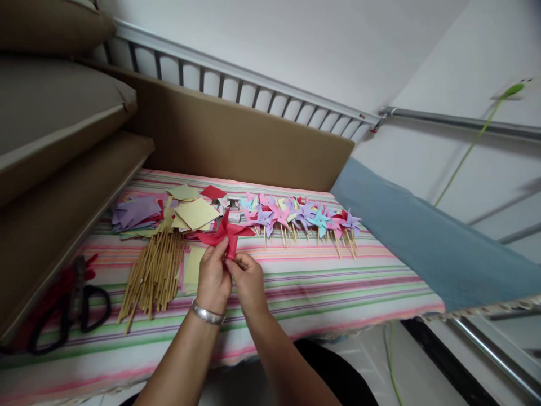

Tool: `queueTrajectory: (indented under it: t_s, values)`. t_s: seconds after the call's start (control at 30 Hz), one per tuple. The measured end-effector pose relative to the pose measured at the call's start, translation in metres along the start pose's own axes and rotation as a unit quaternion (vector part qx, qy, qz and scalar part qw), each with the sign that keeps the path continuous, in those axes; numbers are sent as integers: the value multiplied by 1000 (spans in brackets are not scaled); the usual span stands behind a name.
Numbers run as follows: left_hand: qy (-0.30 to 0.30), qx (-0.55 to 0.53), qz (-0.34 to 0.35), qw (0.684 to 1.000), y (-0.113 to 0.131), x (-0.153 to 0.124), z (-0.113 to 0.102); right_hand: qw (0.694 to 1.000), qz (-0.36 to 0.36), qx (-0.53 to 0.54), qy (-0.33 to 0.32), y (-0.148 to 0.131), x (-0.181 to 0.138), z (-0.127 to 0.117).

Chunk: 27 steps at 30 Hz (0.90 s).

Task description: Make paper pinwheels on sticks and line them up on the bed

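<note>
A red paper pinwheel (228, 232) is held up over the striped cloth, its blades folded out to the sides. My left hand (214, 273) is closed on it, the thumb pressed near its middle. Just to the right, the fingers of my right hand (248, 277) pinch its lower edge. Whether a stick is behind the paper I cannot tell. Left of my hands lies a bundle of thin wooden sticks (154, 276). Beyond them are yellow paper squares (198, 213) and a pile of purple paper squares (136, 213). Several pinwheels on sticks (279, 215) lie to the right.
Black-handled scissors (80, 304) lie at the left on the striped cloth (338, 293). Stacked brown cushions (63, 113) rise along the left side. A brown board (240, 135) stands at the back before a white railing. Blue fabric (397, 242) covers the right end.
</note>
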<state>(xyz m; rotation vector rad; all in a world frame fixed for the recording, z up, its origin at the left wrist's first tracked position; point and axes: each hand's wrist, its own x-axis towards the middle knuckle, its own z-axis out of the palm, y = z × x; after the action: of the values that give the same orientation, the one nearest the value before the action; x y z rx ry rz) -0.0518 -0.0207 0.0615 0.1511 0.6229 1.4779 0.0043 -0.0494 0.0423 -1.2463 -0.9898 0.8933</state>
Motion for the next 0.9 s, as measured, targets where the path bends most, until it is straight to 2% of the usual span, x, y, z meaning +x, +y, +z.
queueTrajectory:
  t_s: [0.13, 0.3, 0.67, 0.77, 0.87, 0.9]
  values:
    - [0, -4, -31, 1000, -2, 3, -2, 1000, -7, -7, -4, -2, 0, -1]
    - [-1, -10, -35, 999, -2, 1, -1, 1000, 1, 20, 5, -7, 0, 0]
    - [-14, -7, -51, 999, -3, 6, -7, 997, -40, -55, 20, -7, 1, -2]
    - [-12, -12, -49, 999, 1, 6, -7, 997, -46, -61, -5, -2, 2, 1]
    - [15, -19, -30, 999, 14, 4, -3, 988, -58, -133, -49, 13, 7, -14]
    - [29, -19, -27, 999, 20, 4, -2, 977, -72, -196, -48, 20, 10, -24]
